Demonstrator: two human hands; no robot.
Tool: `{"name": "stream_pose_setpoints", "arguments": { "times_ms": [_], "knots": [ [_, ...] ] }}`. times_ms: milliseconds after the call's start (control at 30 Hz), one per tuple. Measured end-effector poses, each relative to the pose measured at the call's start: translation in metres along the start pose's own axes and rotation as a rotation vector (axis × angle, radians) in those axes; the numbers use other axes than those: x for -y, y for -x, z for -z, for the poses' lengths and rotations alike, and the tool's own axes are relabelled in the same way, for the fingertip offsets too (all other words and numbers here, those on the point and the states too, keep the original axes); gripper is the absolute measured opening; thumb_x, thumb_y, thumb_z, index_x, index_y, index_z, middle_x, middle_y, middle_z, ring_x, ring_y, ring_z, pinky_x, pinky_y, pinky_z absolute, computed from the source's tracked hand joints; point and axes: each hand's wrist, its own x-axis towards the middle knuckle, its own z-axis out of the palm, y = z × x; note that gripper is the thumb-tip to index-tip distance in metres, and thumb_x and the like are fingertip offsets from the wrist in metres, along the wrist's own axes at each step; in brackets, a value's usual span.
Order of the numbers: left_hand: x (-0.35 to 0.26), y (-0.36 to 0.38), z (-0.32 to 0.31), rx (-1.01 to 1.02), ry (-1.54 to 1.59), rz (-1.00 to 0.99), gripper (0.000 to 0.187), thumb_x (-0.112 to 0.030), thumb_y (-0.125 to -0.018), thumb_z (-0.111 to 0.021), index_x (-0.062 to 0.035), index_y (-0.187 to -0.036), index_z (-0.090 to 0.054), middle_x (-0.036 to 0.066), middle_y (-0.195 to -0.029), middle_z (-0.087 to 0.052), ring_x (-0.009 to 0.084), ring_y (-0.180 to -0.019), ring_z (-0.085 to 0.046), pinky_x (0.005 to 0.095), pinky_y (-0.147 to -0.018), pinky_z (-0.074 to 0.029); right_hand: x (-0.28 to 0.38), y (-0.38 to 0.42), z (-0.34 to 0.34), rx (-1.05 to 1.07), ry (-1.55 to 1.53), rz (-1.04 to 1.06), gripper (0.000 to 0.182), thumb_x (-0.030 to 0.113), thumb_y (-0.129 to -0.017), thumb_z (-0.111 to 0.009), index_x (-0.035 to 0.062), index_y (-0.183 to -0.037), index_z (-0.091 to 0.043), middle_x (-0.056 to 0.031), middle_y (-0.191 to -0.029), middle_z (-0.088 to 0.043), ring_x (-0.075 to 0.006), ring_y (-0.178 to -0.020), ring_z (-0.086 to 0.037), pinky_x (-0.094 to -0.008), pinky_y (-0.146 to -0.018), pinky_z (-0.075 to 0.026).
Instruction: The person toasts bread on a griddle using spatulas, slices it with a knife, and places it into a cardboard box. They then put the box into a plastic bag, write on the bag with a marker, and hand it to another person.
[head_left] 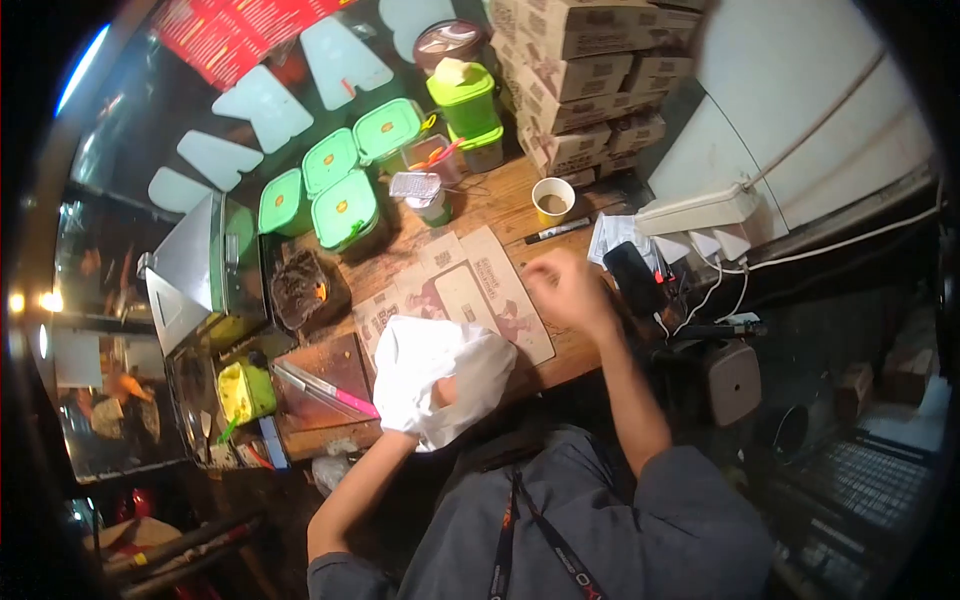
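Note:
A crumpled white sheet (470, 350), thin like paper or cloth, is draped over my left hand (443, 391). That hand grips the sheet, with most of its fingers hidden in the folds. Under the sheet's far side lies a flat printed cardboard piece (535, 335), an unfolded box, on the wooden table (500, 200). My right hand (567, 287) hovers by the cardboard's right edge, slightly blurred, its fingers loosely curled and apart with nothing seen in them. To the left, a knife with a pink handle (362, 405) rests on a brown board (330, 372).
Green-lidded tubs (345, 208) stand at the back left, near a dark-stained container (302, 290). A cup of drink (552, 201), a marker (558, 231) and a phone (633, 278) lie to the right. Stacked cardboard boxes (590, 75) rise behind, beside a power strip (700, 210).

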Motion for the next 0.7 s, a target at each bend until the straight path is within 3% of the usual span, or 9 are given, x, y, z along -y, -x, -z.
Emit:
{"name": "stream_pose_setpoints", "arguments": {
  "times_ms": [67, 167, 233, 333, 400, 467, 533, 633, 700],
  "knots": [
    [-0.001, 0.005, 0.009, 0.003, 0.05, -0.047, 0.035, -0.016, -0.08, -0.06, -0.0001, -0.111, -0.056, 0.023, -0.107, -0.061, 0.0368, -0.099, -0.06, 0.0442, -0.084, -0.047, -0.1, -0.027, -0.018, -0.158, 0.499, 0.011, 0.019, 0.005, -0.078, -0.057, -0.0003, -0.095, -0.065, -0.0206, -0.092, -0.063, -0.0364, -0.087, -0.061, -0.0428, -0.079, -0.048],
    [0.001, 0.038, 0.004, -0.061, 0.731, 0.01, 0.039, -0.012, -0.081, -0.061, -0.0061, -0.118, -0.054, 0.021, -0.11, -0.059, 0.0349, -0.101, -0.058, 0.0408, -0.087, -0.045, -0.14, -0.04, -0.028, -0.178, 0.665, -0.042, 0.02, 0.007, -0.076, -0.061, 0.0008, -0.095, -0.063, -0.0179, -0.097, -0.055, -0.0364, -0.093, -0.053, -0.0439, -0.081, -0.044],
    [0.007, 0.08, 0.028, 0.358, 0.515, 0.103, 0.037, -0.009, -0.081, -0.062, -0.007, -0.117, -0.056, 0.019, -0.1, -0.063, 0.0308, -0.091, -0.062, 0.0358, -0.08, -0.048, -0.163, -0.045, -0.037, -0.176, 0.81, 0.011, 0.018, 0.012, -0.075, -0.066, 0.0026, -0.091, -0.063, -0.0138, -0.096, -0.051, -0.033, -0.094, -0.048, -0.0431, -0.08, -0.042],
    [-0.005, 0.089, 0.1, 0.361, 0.57, 0.194, 0.031, -0.009, -0.082, -0.061, -0.0045, -0.113, -0.059, 0.017, -0.091, -0.066, 0.0305, -0.081, -0.065, 0.033, -0.073, -0.05, -0.166, -0.042, -0.035, -0.149, 0.868, 0.034, 0.021, 0.015, -0.074, -0.068, 0.0037, -0.091, -0.063, -0.0134, -0.096, -0.051, -0.0319, -0.094, -0.048, -0.0425, -0.078, -0.042],
    [-0.007, 0.069, 0.109, -0.166, 0.629, 0.237, 0.025, -0.008, -0.083, -0.061, -0.0033, -0.108, -0.061, 0.015, -0.081, -0.068, 0.0307, -0.072, -0.066, 0.0312, -0.066, -0.051, -0.169, -0.039, -0.035, -0.116, 0.879, 0.096, 0.018, 0.018, -0.076, -0.067, 0.006, -0.088, -0.062, -0.0122, -0.095, -0.051, -0.0309, -0.094, -0.048, -0.0428, -0.076, -0.041],
    [0.006, 0.023, 0.084, -0.493, 0.682, 0.343, 0.032, -0.006, -0.082, -0.062, -0.0036, -0.114, -0.058, 0.018, -0.097, -0.066, 0.0309, -0.086, -0.065, 0.0344, -0.074, -0.05, -0.123, -0.023, -0.02, -0.089, 0.802, 0.216, 0.011, 0.016, -0.08, -0.061, 0.0059, -0.083, -0.061, -0.0134, -0.091, -0.053, -0.0314, -0.089, -0.052, -0.0438, -0.073, -0.042],
    [0.04, -0.012, 0.012, -0.499, 0.408, 0.241, 0.041, -0.007, -0.081, -0.063, -0.0048, -0.12, -0.053, 0.02, -0.113, -0.06, 0.0284, -0.102, -0.06, 0.0397, -0.085, -0.047, -0.087, -0.012, -0.012, 0.066, 0.578, 0.061, 0.013, 0.016, -0.081, -0.062, 0.0054, -0.089, -0.062, -0.0136, -0.086, -0.06, -0.0329, -0.082, -0.058, -0.0464, -0.07, -0.044],
    [0.068, 0.041, -0.104, -0.133, 0.12, 0.12, 0.052, -0.01, -0.076, -0.064, -0.0092, -0.126, -0.049, 0.021, -0.116, -0.056, 0.0318, -0.11, -0.055, 0.0421, -0.092, -0.043, -0.019, 0.002, 0.006, 0.167, 0.274, 0.074, 0.017, 0.013, -0.079, -0.068, 0.0019, -0.091, -0.064, -0.014, -0.078, -0.065, -0.03, -0.07, -0.063, -0.0371, -0.065, -0.049],
    [0.056, 0.059, -0.103, 0.126, 0.128, 0.262, 0.055, -0.01, -0.074, -0.064, -0.0116, -0.127, -0.049, 0.021, -0.109, -0.06, 0.0345, -0.104, -0.057, 0.0418, -0.088, -0.046, 0.006, 0.015, 0.012, 0.21, 0.129, 0.194, 0.018, 0.013, -0.078, -0.07, 0.0013, -0.091, -0.066, -0.0131, -0.078, -0.067, -0.0248, -0.069, -0.065, -0.0323, -0.064, -0.049]
  ]
}}
